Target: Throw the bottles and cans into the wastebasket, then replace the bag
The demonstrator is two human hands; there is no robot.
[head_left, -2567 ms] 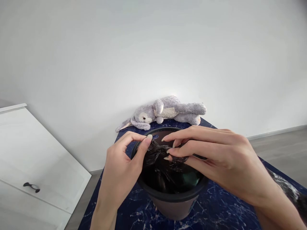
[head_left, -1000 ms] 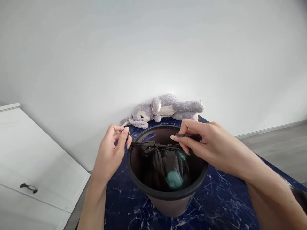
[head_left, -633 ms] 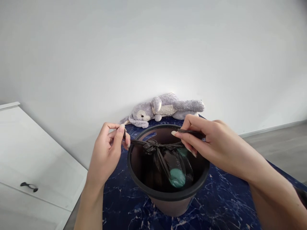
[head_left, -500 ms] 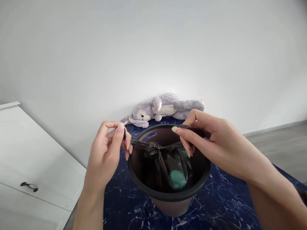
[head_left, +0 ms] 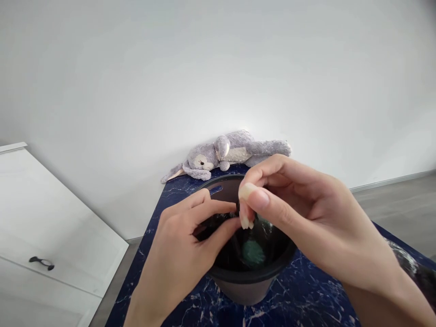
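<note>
A brown trash can [head_left: 243, 290] with a black rim stands upright on the dark blue marbled table. Inside it lies a black plastic bag [head_left: 269, 247], and something green [head_left: 253, 252] shows through the thin film. My left hand [head_left: 190, 236] reaches over the can's left side, its thumb and fingers pinched at the dark top of the bag. Above the can's middle, my right hand [head_left: 293, 209] is closed, thumb against index finger, right beside the left fingertips. The bag's knot is mostly hidden behind my fingers.
A grey plush bunny [head_left: 228, 152] lies on its side at the table's back edge, against the white wall. A white cabinet [head_left: 51, 227] with a dark handle stands at left. A shiny black item [head_left: 405, 261] shows at the right edge, partly behind my forearm.
My hands were apart, holding the bag's twisted ends stretched out sideways. Now they have come together over the can, the left moving right and the right coming closer and slightly left.
</note>
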